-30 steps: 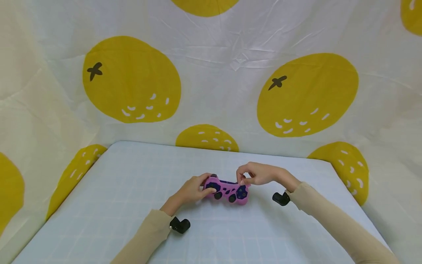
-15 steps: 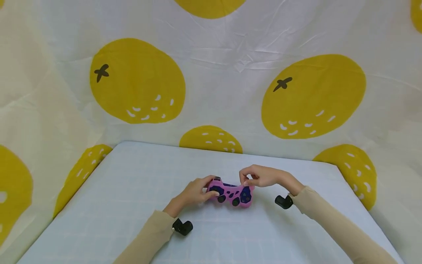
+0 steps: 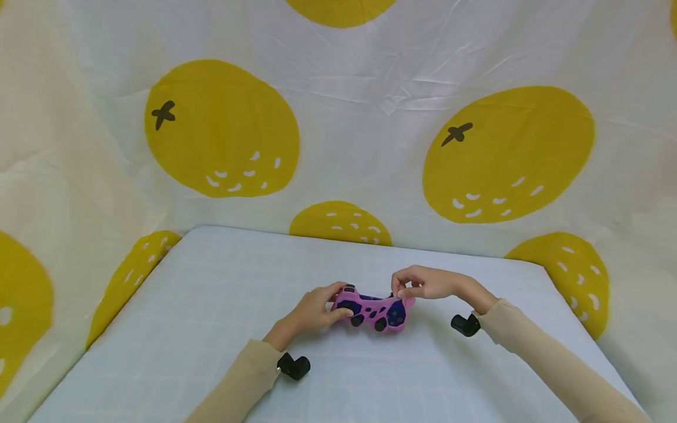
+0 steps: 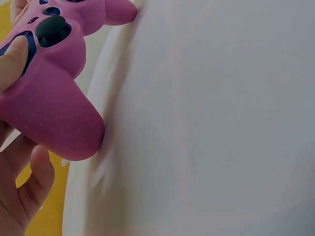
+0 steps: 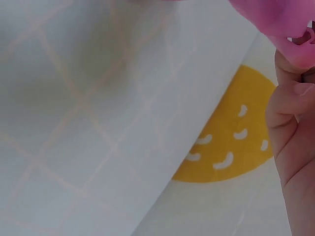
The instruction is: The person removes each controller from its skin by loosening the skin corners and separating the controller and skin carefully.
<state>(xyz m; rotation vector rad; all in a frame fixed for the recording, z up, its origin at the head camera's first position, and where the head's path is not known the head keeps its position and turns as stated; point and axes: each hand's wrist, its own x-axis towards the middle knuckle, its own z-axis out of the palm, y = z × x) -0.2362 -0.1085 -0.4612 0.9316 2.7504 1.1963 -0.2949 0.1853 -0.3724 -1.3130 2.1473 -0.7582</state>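
A game controller in a pink silicone sleeve, its dark blue face showing through the cut-outs, stands tilted at the middle of the table in the head view. My left hand grips its left side, the thumb on the directional pad. At the far right corner, my right hand pinches the sleeve's edge. In the right wrist view the pink sleeve is stretched at the fingers, with gaps in it. One dotted grip of the controller fills the upper left of the left wrist view. The right fingertips are partly hidden.
The table wears a pale checked cloth. Behind it hangs a white curtain printed with yellow fruits, which also runs along both sides. A small black camera sits on the left wrist and another camera on the right.
My right hand has shifted slightly to the right, still pinching the sleeve's edge. The left hand keeps its grip on the controller. The whole head view has also shifted a little.
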